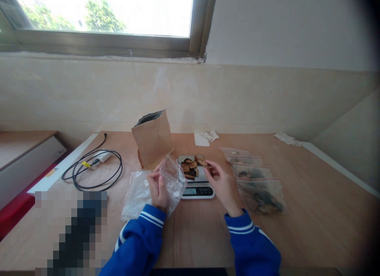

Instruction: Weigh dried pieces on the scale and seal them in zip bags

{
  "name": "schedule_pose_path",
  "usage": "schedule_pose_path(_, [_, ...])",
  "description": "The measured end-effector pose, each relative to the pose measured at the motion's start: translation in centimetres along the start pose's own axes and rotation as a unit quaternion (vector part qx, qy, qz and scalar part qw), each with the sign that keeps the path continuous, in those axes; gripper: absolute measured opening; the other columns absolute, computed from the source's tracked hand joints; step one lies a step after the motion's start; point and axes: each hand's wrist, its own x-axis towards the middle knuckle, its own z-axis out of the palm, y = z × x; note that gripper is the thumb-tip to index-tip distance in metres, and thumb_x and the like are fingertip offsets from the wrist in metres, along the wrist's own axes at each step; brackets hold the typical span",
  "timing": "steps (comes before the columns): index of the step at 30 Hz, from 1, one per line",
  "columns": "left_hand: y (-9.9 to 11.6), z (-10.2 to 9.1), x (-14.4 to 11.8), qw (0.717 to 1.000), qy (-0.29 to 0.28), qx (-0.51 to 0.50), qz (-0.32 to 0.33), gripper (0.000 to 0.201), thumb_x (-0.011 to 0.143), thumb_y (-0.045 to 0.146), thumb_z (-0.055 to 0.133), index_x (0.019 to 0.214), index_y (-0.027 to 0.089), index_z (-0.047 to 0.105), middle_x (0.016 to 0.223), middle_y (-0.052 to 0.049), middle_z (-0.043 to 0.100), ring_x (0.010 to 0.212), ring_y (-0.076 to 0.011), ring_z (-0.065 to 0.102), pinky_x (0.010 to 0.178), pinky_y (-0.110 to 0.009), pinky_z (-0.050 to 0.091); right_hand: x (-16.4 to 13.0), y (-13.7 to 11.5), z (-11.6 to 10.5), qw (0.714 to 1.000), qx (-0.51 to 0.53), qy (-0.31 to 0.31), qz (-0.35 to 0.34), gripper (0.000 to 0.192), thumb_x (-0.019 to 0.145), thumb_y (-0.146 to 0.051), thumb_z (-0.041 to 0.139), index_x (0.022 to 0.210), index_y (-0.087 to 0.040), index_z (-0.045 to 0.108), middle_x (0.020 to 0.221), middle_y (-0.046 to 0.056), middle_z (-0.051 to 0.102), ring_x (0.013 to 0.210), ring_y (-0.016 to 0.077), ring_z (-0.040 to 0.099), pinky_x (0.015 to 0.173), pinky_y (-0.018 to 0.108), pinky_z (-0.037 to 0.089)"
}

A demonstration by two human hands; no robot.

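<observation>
My left hand (158, 189) is closed on a clear zip bag (174, 177), its mouth angled toward the scale. A kitchen scale (198, 191) stands between my hands, its small display lit. Several brown dried slices (190, 169) with dark edges lie on its plate. With thumb and fingers my right hand (221, 183) pinches a dried slice (203, 162) at the right side of the pile. Beneath and left of my left hand lies a stack of clear plastic bags (135, 197).
An open brown paper pouch (152, 139) stands behind the bags. Filled zip bags (263, 198) overlap at the right. A coiled black cable (120, 171) with a white adapter (103, 155) lies left. Crumpled tissue (211, 136) sits near the wall. A blurred-out patch (80, 232) covers the lower left.
</observation>
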Motion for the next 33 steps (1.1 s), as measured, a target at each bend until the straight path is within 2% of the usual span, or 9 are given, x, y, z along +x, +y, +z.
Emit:
schedule_pose_path(5, [0.3, 0.2, -0.1, 0.995, -0.051, -0.069, 0.043, 0.013, 0.09, 0.034, 0.046, 0.092, 0.023, 0.04, 0.127, -0.013, 0.056, 0.124, -0.0263, 0.051, 0.104, -0.053, 0.035, 0.2, -4.9, 1.2, 0.991, 0.12, -0.062, -0.01, 0.035, 0.086, -0.038, 0.055, 0.115, -0.02, 0.064, 0.11, 0.008, 0.068, 0.09, 0.0194, 0.064, 0.076, 0.03, 0.051])
schedule_pose_path(9, [0.6, 0.2, -0.1, 0.991, -0.068, -0.092, 0.072, 0.011, 0.09, 0.031, 0.045, 0.092, 0.023, 0.038, 0.13, -0.014, 0.055, 0.124, -0.0273, 0.051, 0.103, -0.056, 0.036, -0.2, -7.2, 2.6, 0.986, 0.083, -0.137, -0.034, 0.036, 0.085, -0.035, 0.057, 0.117, -0.021, 0.063, 0.102, 0.007, 0.069, 0.088, 0.0197, 0.063, 0.077, 0.032, 0.051])
schedule_pose_path(12, [0.5, 0.1, -0.2, 0.992, -0.065, -0.071, 0.076, 0.011, 0.091, 0.032, 0.044, 0.092, 0.023, 0.038, 0.131, -0.014, 0.055, 0.122, -0.0276, 0.052, 0.101, -0.055, 0.039, -0.4, -7.6, 3.1, 0.987, 0.04, -0.138, -0.07, 0.036, 0.086, -0.037, 0.057, 0.119, -0.022, 0.062, 0.096, 0.007, 0.07, 0.086, 0.0209, 0.061, 0.084, 0.037, 0.048])
schedule_pose_path(15, [0.4, 0.0, -0.2, 0.994, -0.054, -0.049, 0.077, 0.013, 0.091, 0.034, 0.044, 0.092, 0.023, 0.038, 0.13, -0.013, 0.055, 0.122, -0.0272, 0.052, 0.103, -0.054, 0.037, -0.3, -6.7, 3.1, 0.99, 0.042, -0.099, -0.093, 0.031, 0.092, -0.037, 0.048, 0.115, -0.023, 0.062, 0.105, 0.007, 0.067, 0.093, 0.021, 0.059, 0.087, 0.037, 0.047])
schedule_pose_path(19, [0.5, 0.2, -0.2, 0.996, -0.015, -0.046, 0.072, 0.015, 0.091, 0.036, 0.044, 0.092, 0.022, 0.037, 0.128, -0.015, 0.056, 0.121, -0.0283, 0.053, 0.102, -0.056, 0.037, 0.3, -3.5, 3.2, 0.995, 0.016, -0.042, -0.094, 0.032, 0.095, -0.031, 0.036, 0.111, -0.021, 0.062, 0.107, 0.01, 0.063, 0.102, 0.0222, 0.057, 0.089, 0.038, 0.046])
schedule_pose_path(23, [1.0, 0.3, -0.1, 0.997, -0.007, -0.039, 0.059, 0.012, 0.092, 0.034, 0.042, 0.092, 0.023, 0.038, 0.129, -0.014, 0.056, 0.121, -0.0276, 0.052, 0.103, -0.055, 0.037, 0.2, 0.1, 4.2, 0.984, -0.093, -0.086, -0.128, 0.037, 0.091, -0.03, 0.045, 0.126, -0.023, 0.054, 0.125, 0.012, 0.053, 0.119, 0.0273, 0.047, 0.1, 0.047, 0.04])
schedule_pose_path(26, [1.2, 0.2, 0.0, 0.997, -0.01, -0.032, 0.067, 0.011, 0.092, 0.033, 0.043, 0.091, 0.023, 0.039, 0.128, -0.013, 0.057, 0.119, -0.0268, 0.054, 0.102, -0.054, 0.038, -0.1, 1.6, 5.0, 0.967, -0.158, -0.134, -0.152, 0.043, 0.089, -0.031, 0.051, 0.132, -0.026, 0.049, 0.139, 0.012, 0.043, 0.128, 0.0303, 0.039, 0.103, 0.05, 0.036])
schedule_pose_path(29, [1.3, 0.1, 0.0, 0.997, -0.005, -0.033, 0.066, 0.011, 0.092, 0.033, 0.043, 0.091, 0.023, 0.039, 0.126, -0.012, 0.058, 0.12, -0.026, 0.054, 0.102, -0.052, 0.039, -0.1, 2.1, 5.3, 0.961, -0.181, -0.143, -0.154, 0.039, 0.089, -0.033, 0.052, 0.128, -0.027, 0.054, 0.136, 0.011, 0.047, 0.124, 0.031, 0.042, 0.099, 0.05, 0.039])
schedule_pose_path(33, [1.3, 0.1, 0.0, 0.998, -0.007, -0.034, 0.048, 0.008, 0.093, 0.031, 0.041, 0.093, 0.023, 0.039, 0.128, -0.01, 0.057, 0.121, -0.0253, 0.053, 0.101, -0.05, 0.039, 0.5, 2.7, 5.2, 0.963, -0.166, -0.144, -0.157, 0.026, 0.091, -0.03, 0.05, 0.111, -0.027, 0.065, 0.119, 0.009, 0.059, 0.109, 0.0282, 0.052, 0.091, 0.047, 0.044])
